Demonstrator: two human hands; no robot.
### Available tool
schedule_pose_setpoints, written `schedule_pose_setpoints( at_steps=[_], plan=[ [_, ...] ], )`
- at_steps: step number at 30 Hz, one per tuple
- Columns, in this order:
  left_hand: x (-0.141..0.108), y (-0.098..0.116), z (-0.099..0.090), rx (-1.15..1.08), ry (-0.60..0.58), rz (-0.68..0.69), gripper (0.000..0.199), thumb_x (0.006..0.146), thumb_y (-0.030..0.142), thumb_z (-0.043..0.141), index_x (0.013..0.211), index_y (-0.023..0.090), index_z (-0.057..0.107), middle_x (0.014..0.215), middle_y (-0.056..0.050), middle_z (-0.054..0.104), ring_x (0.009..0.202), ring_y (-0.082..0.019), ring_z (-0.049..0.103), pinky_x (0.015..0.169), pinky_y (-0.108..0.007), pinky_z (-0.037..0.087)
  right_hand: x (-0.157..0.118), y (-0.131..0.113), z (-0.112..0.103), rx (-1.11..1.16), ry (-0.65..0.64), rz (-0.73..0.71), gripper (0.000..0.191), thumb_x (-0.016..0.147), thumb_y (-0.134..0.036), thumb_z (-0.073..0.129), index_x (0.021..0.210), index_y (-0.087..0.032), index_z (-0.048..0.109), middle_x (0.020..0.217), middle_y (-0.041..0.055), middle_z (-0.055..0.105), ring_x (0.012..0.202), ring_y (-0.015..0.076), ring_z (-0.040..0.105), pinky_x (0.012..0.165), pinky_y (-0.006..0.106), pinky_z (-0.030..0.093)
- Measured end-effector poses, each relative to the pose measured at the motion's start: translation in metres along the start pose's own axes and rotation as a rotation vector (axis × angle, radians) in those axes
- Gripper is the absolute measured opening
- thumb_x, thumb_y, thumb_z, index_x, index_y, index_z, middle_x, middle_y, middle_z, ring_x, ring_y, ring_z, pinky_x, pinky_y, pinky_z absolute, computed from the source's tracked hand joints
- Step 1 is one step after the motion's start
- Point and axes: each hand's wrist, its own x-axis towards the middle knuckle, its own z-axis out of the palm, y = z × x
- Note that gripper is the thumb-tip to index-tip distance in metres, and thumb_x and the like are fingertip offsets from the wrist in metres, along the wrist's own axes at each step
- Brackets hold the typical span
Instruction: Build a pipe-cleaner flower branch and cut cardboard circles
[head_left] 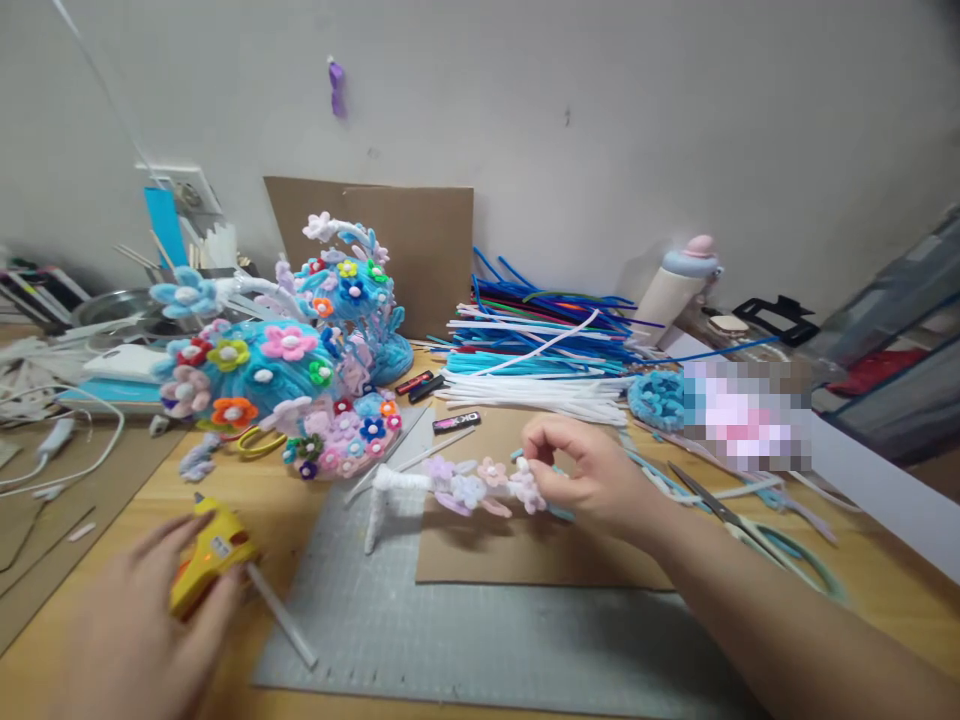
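The left hand [161, 610] spreads around a yellow glue gun [223, 550], grip unclear; the right hand [589, 475] pinches one end of a flowered stem [469, 488] over brown cardboard [480, 562]; the black packet's [456, 423] lettering is indistinct

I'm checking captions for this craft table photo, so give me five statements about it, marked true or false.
1. The right hand holds a white-wrapped stem with pastel fuzzy flowers. True.
2. The metal scissors with pale green handles lie left of the yellow plastic glue gun. False: the scissors lie right of the glue gun.
3. The left hand is at the glue gun. True.
4. The flat brown cardboard sheet lies on the gray mat. True.
5. The white bottle with a pink top stands left of the fuzzy coloured pipe cleaners. False: the bottle stands right of them.
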Motion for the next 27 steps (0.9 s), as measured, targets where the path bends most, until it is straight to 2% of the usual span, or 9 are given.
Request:
schedule_pose_setpoints(
  at_steps=[1, 3, 5, 7, 10, 15, 18, 22, 27],
  plan=[
    [-0.010, 0.025, 0.011, -0.183, -0.057, -0.073, 0.044, 0.067, 0.033, 0.069, 0.108, 0.023, 0.055, 0.120, -0.005, 0.055, 0.121, -0.039, 0.042, 0.104, -0.052, 0.030, 0.006, 0.001, 0.003, -0.095, -0.029, -0.124, 0.005, 0.074, -0.014, 0.051, 0.071, -0.018, 0.051, 0.072, 0.0006, 0.052, 0.068, 0.0131, 0.047, 0.063, 0.026, 0.038],
    [-0.031, 0.069, 0.037, -0.677, -0.364, -0.246, 0.053, 0.071, 0.038, 0.068, 0.119, 0.025, 0.051, 0.121, -0.009, 0.058, 0.114, -0.035, 0.050, 0.094, -0.047, 0.041, 0.017, 0.004, 0.012, -0.274, -0.080, -0.347, 0.007, 0.073, -0.010, 0.052, 0.071, -0.017, 0.053, 0.080, 0.0038, 0.057, 0.076, 0.0152, 0.050, 0.069, 0.029, 0.038],
    [-0.044, 0.100, 0.062, -1.041, -0.600, -0.406, 0.056, 0.070, 0.036, 0.070, 0.120, 0.020, 0.050, 0.118, -0.014, 0.060, 0.116, -0.034, 0.051, 0.092, -0.044, 0.042, 0.026, 0.008, 0.020, -0.448, -0.094, -0.499, 0.008, 0.072, -0.009, 0.054, 0.070, -0.016, 0.055, 0.087, 0.0058, 0.061, 0.083, 0.0175, 0.051, 0.075, 0.033, 0.037],
    [-0.047, 0.117, 0.080, -1.212, -0.683, -0.508, 0.063, 0.066, 0.028, 0.072, 0.123, 0.017, 0.047, 0.121, -0.015, 0.058, 0.119, -0.032, 0.049, 0.097, -0.041, 0.038, 0.031, 0.012, 0.028, -0.572, -0.082, -0.576, 0.006, 0.073, -0.010, 0.056, 0.072, -0.016, 0.056, 0.093, 0.0058, 0.063, 0.088, 0.0190, 0.052, 0.080, 0.036, 0.035],
    [-0.039, 0.126, 0.088, -1.326, -0.704, -0.605, 0.071, 0.064, 0.021, 0.072, 0.128, 0.015, 0.041, 0.124, -0.016, 0.054, 0.122, -0.030, 0.046, 0.102, -0.040, 0.033, 0.033, 0.017, 0.035, -0.632, -0.063, -0.615, 0.005, 0.075, -0.012, 0.056, 0.075, -0.017, 0.058, 0.095, 0.0045, 0.065, 0.092, 0.0193, 0.052, 0.084, 0.038, 0.032],
    [-0.031, 0.134, 0.081, -1.389, -0.754, -0.712, 0.073, 0.067, 0.014, 0.066, 0.131, 0.014, 0.031, 0.122, -0.018, 0.053, 0.120, -0.032, 0.049, 0.103, -0.043, 0.033, 0.032, 0.020, 0.040, -0.675, -0.079, -0.601, 0.004, 0.078, -0.016, 0.057, 0.075, -0.017, 0.059, 0.095, 0.0034, 0.065, 0.093, 0.0192, 0.052, 0.086, 0.038, 0.030],
    [-0.032, 0.137, 0.083, -1.392, -0.707, -0.772, 0.066, 0.069, 0.012, 0.062, 0.128, 0.012, 0.031, 0.119, -0.019, 0.052, 0.119, -0.033, 0.049, 0.103, -0.043, 0.035, 0.033, 0.021, 0.042, -0.682, -0.105, -0.599, 0.005, 0.078, -0.016, 0.057, 0.074, -0.017, 0.059, 0.096, 0.0029, 0.065, 0.095, 0.0194, 0.051, 0.087, 0.039, 0.028],
    [-0.033, 0.138, 0.087, -1.465, -0.632, -0.882, 0.066, 0.068, 0.006, 0.057, 0.128, 0.011, 0.029, 0.126, -0.020, 0.047, 0.125, -0.029, 0.046, 0.107, -0.038, 0.034, 0.033, 0.023, 0.043, -0.696, -0.097, -0.606, 0.005, 0.077, -0.015, 0.056, 0.074, -0.018, 0.059, 0.096, 0.0027, 0.065, 0.096, 0.0202, 0.051, 0.087, 0.039, 0.028],
    [-0.033, 0.138, 0.089, -1.425, -0.657, -0.821, 0.069, 0.067, 0.008, 0.056, 0.130, 0.015, 0.029, 0.122, -0.017, 0.048, 0.125, -0.031, 0.045, 0.106, -0.042, 0.033, 0.032, 0.023, 0.044, -0.695, -0.089, -0.607, 0.006, 0.077, -0.014, 0.056, 0.075, -0.018, 0.060, 0.095, 0.0026, 0.065, 0.096, 0.0202, 0.052, 0.087, 0.040, 0.028]
  ],
)
